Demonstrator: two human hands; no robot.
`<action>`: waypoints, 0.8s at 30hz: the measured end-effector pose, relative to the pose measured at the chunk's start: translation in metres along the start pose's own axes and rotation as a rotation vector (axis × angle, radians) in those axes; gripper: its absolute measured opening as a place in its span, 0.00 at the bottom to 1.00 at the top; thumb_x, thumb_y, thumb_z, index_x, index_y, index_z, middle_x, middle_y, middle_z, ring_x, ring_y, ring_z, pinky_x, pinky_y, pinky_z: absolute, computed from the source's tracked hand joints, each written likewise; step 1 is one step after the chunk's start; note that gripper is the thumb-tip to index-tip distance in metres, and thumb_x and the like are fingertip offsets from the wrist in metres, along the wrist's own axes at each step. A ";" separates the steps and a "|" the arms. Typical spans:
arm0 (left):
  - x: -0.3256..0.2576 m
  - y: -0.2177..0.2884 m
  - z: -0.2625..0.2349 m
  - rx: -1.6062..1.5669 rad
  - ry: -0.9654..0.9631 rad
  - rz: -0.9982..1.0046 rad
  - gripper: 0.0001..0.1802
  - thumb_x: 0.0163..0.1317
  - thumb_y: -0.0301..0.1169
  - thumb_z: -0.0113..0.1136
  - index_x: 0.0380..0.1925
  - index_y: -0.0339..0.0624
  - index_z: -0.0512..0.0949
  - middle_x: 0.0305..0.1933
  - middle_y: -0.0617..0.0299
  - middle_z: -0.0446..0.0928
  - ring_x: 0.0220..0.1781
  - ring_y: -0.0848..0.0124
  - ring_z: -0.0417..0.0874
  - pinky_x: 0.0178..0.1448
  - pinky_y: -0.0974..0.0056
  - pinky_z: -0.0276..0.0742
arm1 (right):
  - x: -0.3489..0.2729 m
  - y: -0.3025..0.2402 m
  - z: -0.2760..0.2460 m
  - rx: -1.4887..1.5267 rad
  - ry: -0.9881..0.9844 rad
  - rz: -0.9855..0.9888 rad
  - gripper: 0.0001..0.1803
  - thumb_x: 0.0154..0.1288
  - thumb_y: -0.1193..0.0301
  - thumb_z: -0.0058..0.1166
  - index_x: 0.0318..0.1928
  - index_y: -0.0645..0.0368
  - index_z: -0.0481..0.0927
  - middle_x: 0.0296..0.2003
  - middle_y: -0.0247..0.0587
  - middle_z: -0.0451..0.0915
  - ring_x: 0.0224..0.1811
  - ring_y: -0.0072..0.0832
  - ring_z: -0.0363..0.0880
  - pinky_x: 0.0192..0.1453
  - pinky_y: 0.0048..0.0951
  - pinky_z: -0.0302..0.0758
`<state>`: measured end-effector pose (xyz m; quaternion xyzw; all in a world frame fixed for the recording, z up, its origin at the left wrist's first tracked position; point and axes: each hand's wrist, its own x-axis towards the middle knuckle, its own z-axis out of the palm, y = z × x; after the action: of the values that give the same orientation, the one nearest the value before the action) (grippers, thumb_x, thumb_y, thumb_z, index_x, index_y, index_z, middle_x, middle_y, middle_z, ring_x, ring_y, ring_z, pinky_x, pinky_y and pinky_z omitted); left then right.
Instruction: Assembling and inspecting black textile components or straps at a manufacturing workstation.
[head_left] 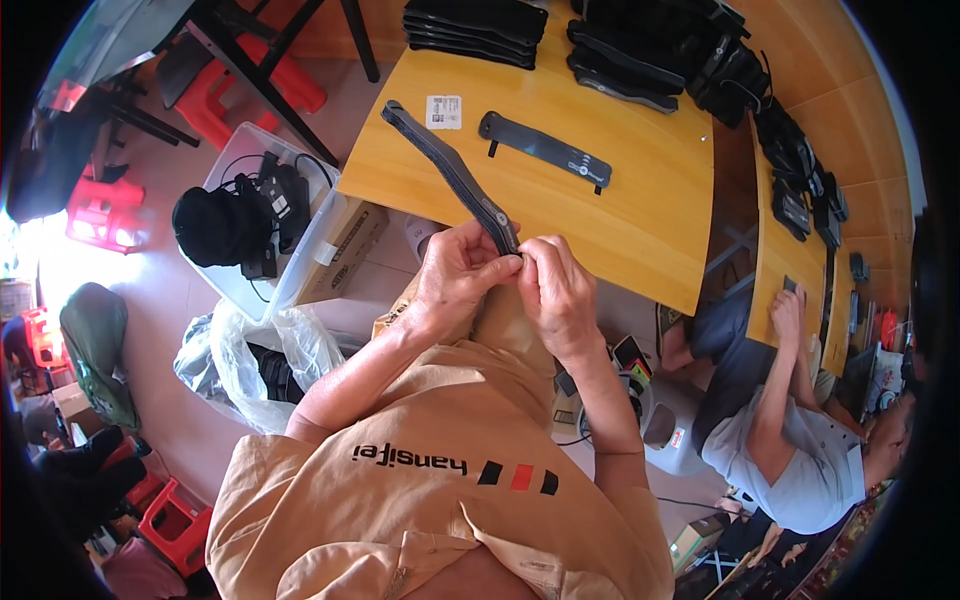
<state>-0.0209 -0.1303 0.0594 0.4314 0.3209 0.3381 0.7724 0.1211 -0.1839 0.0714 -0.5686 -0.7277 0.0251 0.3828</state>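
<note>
A long dark grey padded strap (pixel 447 163), with a small oval control panel near its lower end, slants up and away over the near edge of the table. My left hand (pixel 452 278) is closed around that lower end, its thumb pressed on top. Against the same end, my right hand (pixel 560 297) pinches with thumb and index finger; the very tip is hidden between the fingers. Beyond my hands a similar dark strap (pixel 545 152) lies flat, with a short black tab sticking out near each end. A white printed label (pixel 444 112) lies beside it.
On the yellow table (pixel 640 235), stacks of black straps (pixel 475 35) line the far edge. A clear plastic bin (pixel 310 240) with black devices stands at the left above a cardboard box (pixel 345 250). At the right, a co-worker (pixel 790 450) sits by another table. Red stools stand left.
</note>
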 end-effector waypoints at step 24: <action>0.005 0.012 -0.003 0.043 0.026 -0.121 0.13 0.54 0.22 0.60 0.41 0.29 0.76 0.35 0.57 0.79 0.36 0.74 0.81 0.43 0.70 0.80 | -0.003 -0.004 -0.003 0.122 0.034 0.070 0.14 0.47 0.86 0.56 0.39 0.67 0.78 0.34 0.42 0.76 0.31 0.37 0.80 0.31 0.31 0.78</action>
<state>-0.0233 -0.1199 0.0677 0.4234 0.3638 0.2894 0.7776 0.1192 -0.1888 0.0738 -0.5698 -0.6977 0.0731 0.4280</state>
